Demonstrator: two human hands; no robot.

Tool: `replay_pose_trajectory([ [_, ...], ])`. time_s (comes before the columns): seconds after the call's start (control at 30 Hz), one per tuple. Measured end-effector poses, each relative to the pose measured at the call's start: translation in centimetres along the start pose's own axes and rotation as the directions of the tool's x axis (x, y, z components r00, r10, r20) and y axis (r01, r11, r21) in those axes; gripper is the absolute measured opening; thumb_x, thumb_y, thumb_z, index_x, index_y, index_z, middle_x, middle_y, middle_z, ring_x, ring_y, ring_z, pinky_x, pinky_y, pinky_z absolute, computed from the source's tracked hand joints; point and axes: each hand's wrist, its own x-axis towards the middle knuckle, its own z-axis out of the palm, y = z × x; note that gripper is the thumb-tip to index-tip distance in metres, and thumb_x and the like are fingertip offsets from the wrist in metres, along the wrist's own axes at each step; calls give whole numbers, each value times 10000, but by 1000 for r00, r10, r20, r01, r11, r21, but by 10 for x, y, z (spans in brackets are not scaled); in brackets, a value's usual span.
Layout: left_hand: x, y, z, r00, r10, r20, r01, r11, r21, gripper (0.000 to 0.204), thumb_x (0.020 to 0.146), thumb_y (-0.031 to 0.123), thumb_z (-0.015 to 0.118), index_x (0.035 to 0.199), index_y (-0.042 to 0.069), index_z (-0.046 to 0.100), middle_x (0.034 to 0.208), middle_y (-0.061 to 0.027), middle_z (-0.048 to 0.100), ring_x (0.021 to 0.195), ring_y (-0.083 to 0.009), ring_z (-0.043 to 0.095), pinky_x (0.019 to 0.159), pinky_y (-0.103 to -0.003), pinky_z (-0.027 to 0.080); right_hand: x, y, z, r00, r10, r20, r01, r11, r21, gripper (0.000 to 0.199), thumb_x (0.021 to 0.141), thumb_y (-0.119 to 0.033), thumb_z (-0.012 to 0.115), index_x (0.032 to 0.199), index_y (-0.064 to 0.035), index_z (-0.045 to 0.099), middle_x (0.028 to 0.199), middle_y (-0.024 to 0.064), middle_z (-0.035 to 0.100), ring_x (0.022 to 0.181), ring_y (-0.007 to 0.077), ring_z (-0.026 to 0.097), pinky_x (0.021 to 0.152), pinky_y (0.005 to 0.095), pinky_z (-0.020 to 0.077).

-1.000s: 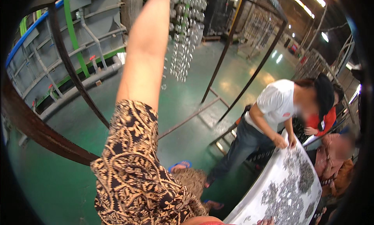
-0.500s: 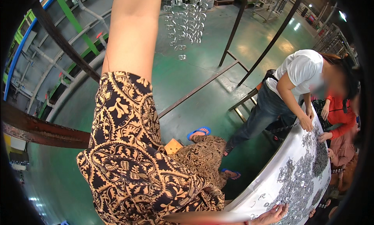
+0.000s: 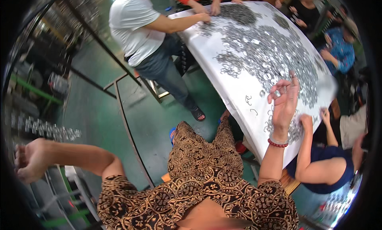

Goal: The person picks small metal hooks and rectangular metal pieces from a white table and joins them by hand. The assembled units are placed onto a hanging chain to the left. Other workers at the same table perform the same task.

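Observation:
My left hand is out at the far left, its fingers curled in; whether anything is in them is hidden at the dark rim. Strands of linked, shiny metal pieces hang just beyond it. Above the near part of a white-covered table, my right hand is raised with fingers apart and bent, holding nothing that I can see. A red bead bracelet and a pale bangle are on that wrist. Beneath and beyond it spreads a wide pile of small silvery metal hooks or links. A few loose hooks lie nearer me.
A person in a white T-shirt stands at the table's left side, hands on the metal pieces. Other people work around the far and right sides; one in dark blue is close to my right arm. A dark metal frame stands on the green floor.
My view has swung left, so the table now fills the upper right. My left arm, stretched upward before, now reaches out to the left. My right hand is raised more over the pile.

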Motion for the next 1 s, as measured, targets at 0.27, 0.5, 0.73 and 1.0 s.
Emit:
replay_pose_trajectory([
  [0.27, -294, 196, 189, 303, 356, 884, 479, 745, -464, 209, 849, 119, 711, 1035, 24, 700, 1016, -127, 694, 873, -269, 673, 820, -354, 535, -67, -35, -31, 805, -444, -395, 294, 875, -384, 392, 1046, -174, 397, 1397, 1, 379, 932, 87, 484, 731, 148, 492, 526, 255, 416],
  [0.5, -477, 243, 244, -167, 294, 941, 639, 759, -124, 133, 818, 134, 695, 910, 52, 746, 845, -156, 717, 798, -322, 695, 750, -405, 537, -160, 31, -7, 895, 223, -387, -371, 853, -368, 259, 999, -34, 466, 1248, 26, 507, 860, 25, 523, 663, 84, 500, 573, 216, 434],
  [0.73, -534, 287, 262, -245, 267, 932, 475, 871, -124, 135, 763, 172, 709, 802, 46, 736, 795, -191, 691, 784, -380, 671, 706, -468, 541, -94, 59, -27, 948, 235, -217, -310, 840, -446, 222, 957, -1, 528, 1170, 5, 588, 855, 40, 526, 700, 90, 515, 604, 217, 437],
  [1.0, -524, 297, 265, -239, 211, 948, 344, 931, -120, 137, 772, 157, 706, 867, 62, 737, 891, -195, 688, 852, -375, 659, 733, -468, 534, 12, 95, -114, 944, 242, -224, -285, 257, -923, 301, 902, -85, 627, 1196, -24, 627, 973, 163, 624, 826, 271, 634, 699, 363, 520],
])
